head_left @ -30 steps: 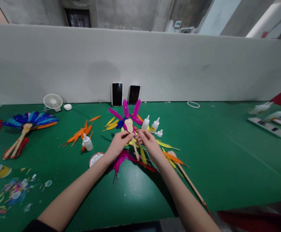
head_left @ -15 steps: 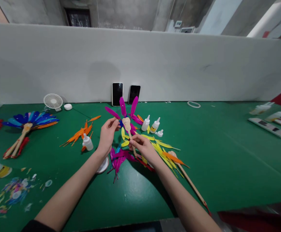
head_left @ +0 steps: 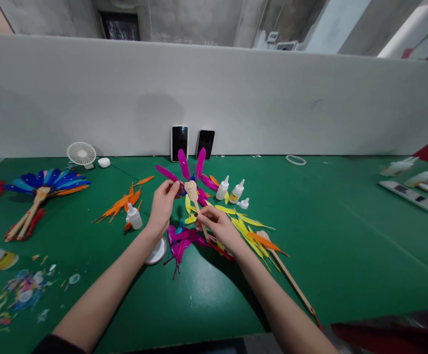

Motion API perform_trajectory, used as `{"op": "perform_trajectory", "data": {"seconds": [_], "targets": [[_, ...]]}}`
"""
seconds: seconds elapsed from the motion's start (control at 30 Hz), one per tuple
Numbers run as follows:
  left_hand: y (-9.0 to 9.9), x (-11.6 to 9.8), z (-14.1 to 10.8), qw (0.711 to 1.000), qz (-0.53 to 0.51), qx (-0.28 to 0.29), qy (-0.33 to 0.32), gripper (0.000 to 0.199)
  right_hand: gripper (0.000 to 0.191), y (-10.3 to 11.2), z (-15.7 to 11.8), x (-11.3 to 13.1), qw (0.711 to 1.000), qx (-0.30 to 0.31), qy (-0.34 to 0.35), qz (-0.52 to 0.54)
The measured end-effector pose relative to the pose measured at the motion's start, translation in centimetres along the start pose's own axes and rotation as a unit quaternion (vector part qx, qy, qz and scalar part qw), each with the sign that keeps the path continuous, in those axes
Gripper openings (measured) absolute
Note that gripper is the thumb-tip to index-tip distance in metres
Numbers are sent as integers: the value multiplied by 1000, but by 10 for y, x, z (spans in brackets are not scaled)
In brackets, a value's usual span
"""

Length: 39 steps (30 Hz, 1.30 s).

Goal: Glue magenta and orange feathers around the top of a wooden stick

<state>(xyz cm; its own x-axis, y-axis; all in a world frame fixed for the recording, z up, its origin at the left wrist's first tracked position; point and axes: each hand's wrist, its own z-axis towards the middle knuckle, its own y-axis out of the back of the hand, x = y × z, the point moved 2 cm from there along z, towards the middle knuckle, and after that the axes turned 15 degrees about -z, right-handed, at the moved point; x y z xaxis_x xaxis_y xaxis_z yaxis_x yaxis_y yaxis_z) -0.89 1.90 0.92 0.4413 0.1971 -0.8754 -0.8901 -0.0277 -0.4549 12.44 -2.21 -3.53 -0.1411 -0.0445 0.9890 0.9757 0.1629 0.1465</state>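
At far left, a blue feather fan lies flat on the green table, and nearer the middle a small white bottle stands against loose orange feathers. A round dish is partly covered by the left forearm; a careless sweep of that arm could probably tip it. The left hand has thumb and forefinger drawn together just left of the wooden stick, by the root of the leftmost of three magenta feathers (whether they pinch its quill, I cannot tell). A tug there could, I judge, skew that feather or pull it loose.

The stick is held above a magenta pile, its broad head up, its shaft gripped between the right hand's thumb and fingers. If that grip rolls, the head may twist, and feathers underneath could catch on it. Just beyond, two squeeze bottles stand where a knock could topple them. Further right, yellow feathers lie beside another stick.
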Motion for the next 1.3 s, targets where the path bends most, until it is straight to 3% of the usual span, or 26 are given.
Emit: {"op": "perform_trajectory", "data": {"seconds": [1.07,1.3], "targets": [[1,4,-1,1000,18,-12,-17,15,23,-1,1,1,1000,-2,3,-26],[-1,8,-4,998,31,25,48,18,23,3,2,3,999,-40,23,-20]]}}
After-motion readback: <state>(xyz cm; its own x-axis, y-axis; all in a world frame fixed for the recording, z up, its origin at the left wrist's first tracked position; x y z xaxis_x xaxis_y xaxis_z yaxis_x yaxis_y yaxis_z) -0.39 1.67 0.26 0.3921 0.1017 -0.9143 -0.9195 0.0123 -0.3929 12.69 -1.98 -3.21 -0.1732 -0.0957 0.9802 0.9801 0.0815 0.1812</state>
